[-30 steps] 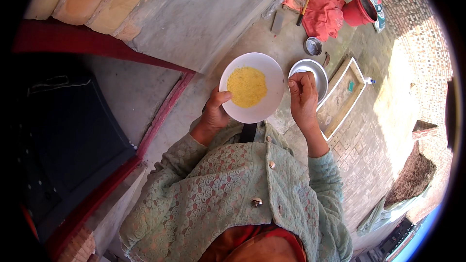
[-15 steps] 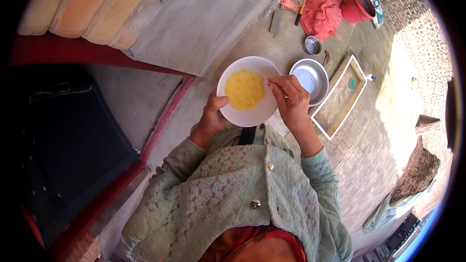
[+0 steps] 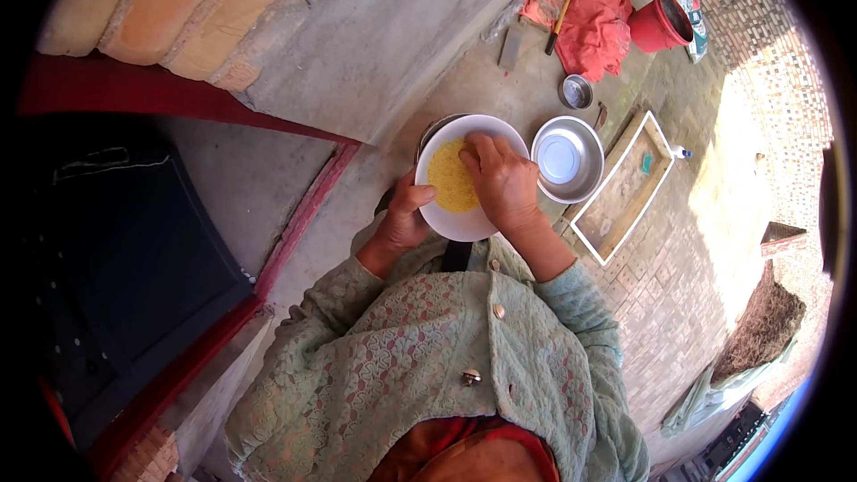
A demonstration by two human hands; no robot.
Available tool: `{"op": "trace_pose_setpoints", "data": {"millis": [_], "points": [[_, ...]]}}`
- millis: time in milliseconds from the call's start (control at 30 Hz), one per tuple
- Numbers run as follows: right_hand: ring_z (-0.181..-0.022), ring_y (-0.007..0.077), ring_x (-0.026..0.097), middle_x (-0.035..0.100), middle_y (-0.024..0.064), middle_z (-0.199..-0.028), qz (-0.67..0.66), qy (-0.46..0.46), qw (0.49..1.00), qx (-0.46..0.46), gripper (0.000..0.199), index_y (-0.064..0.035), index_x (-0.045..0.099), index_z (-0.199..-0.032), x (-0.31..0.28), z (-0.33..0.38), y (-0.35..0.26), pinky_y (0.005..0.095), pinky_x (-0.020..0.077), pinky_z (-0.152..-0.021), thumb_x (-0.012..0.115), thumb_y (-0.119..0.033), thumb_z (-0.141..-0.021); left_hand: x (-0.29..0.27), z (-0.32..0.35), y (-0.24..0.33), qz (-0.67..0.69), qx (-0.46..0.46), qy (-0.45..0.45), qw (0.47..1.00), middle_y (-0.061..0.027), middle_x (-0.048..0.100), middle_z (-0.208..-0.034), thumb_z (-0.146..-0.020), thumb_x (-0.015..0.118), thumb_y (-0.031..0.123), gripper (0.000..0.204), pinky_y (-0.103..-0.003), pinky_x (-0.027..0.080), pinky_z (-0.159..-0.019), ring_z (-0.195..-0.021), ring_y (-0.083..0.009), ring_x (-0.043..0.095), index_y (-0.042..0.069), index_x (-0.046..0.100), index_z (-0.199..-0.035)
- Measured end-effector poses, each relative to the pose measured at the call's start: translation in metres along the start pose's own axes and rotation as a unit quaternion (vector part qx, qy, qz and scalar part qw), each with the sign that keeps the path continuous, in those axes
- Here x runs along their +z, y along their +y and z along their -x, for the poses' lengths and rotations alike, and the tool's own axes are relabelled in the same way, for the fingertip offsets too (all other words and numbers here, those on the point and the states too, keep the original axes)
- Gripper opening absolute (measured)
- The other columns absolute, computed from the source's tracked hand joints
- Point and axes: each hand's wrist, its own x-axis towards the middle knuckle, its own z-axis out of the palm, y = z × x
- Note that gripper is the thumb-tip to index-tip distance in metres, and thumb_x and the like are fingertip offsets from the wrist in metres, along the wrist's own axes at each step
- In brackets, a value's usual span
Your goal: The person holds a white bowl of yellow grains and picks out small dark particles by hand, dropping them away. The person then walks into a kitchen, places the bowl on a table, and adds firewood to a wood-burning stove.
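My left hand [image 3: 402, 220] grips the near-left side of a white bowl [image 3: 475, 225], its thumb over the rim. A layer of fine yellow grain [image 3: 450, 180] covers the bottom of the bowl. Over the bowl's right half, my right hand [image 3: 503, 183] reaches in with fingers bunched together, tips at the grain. Whatever those fingertips may hold is hidden. Partly covered by the bowl, a dark round rim [image 3: 432, 132] shows behind its far-left edge. Just right of the bowl stands a metal basin [image 3: 590, 180] with a pale bluish round bottom.
A small metal bowl [image 3: 576, 91] sits beyond the basin. To the right lies a white-edged rectangular trough [image 3: 609, 217]. Farther off are a red cloth [image 3: 594, 22], a red bucket [image 3: 659, 25] and a yellow-handled tool [image 3: 559, 25]. A grey wall [image 3: 357, 45] rises at the left.
My right hand has gone from the bowl's right rim into the bowl, down to the grain. The bowl has shifted slightly right and nearer, exposing the dark rim behind it.
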Motion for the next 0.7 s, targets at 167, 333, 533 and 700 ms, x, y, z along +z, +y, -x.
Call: {"op": "trace_pose_setpoints", "data": {"millis": [167,333,533,700], "points": [[-0.058,0.0254,0.061,0.061,0.0054,-0.074,-0.109,-0.095,0.989,-0.034,0.009,-0.0097,0.062,-0.084,-0.003,0.001,0.000,0.0369,0.0484,-0.051,0.065,-0.014,-0.077,-0.002,0.001,0.004,-0.002,0.002,-0.007,1.000,-0.0109,0.054,-0.118,-0.074,0.055,0.028,0.062,-0.032,0.042,-0.093,-0.107,-0.0189,0.053,-0.001,0.042,-0.127],[-0.062,0.0264,0.062,0.062,0.0089,-0.076,-0.151,-0.086,0.983,-0.059,0.011,-0.0066,0.063,-0.089,-0.020,0.017,-0.004,0.0347,0.0497,-0.055,0.063,-0.006,-0.079,-0.006,0.002,0.004,0.019,-0.002,0.003,1.000,-0.0115,0.054,-0.118,-0.075,0.054,0.029,0.060,-0.033,0.042,-0.092,-0.106,-0.0200,0.054,-0.002,0.043,-0.126],[-0.062,0.0260,0.062,0.061,0.0068,-0.076,-0.150,-0.015,0.989,-0.005,0.011,-0.0089,0.061,-0.092,-0.023,0.016,0.010,0.0341,0.0500,-0.052,0.060,-0.008,-0.081,-0.012,0.001,0.001,0.036,0.009,0.023,0.999,-0.0134,0.055,-0.119,-0.077,0.052,0.027,0.059,-0.034,0.042,-0.094,-0.110,-0.0224,0.053,-0.004,0.044,-0.126],[-0.063,0.0261,0.062,0.061,0.0067,-0.077,-0.164,-0.031,0.986,-0.002,0.007,-0.0083,0.062,-0.086,-0.029,0.015,0.006,0.0345,0.0498,-0.053,0.063,-0.010,-0.080,-0.010,0.000,0.003,0.044,0.013,0.009,0.999,-0.0140,0.055,-0.120,-0.077,0.051,0.027,0.058,-0.035,0.041,-0.095,-0.110,-0.0227,0.053,-0.004,0.044,-0.126]]}}
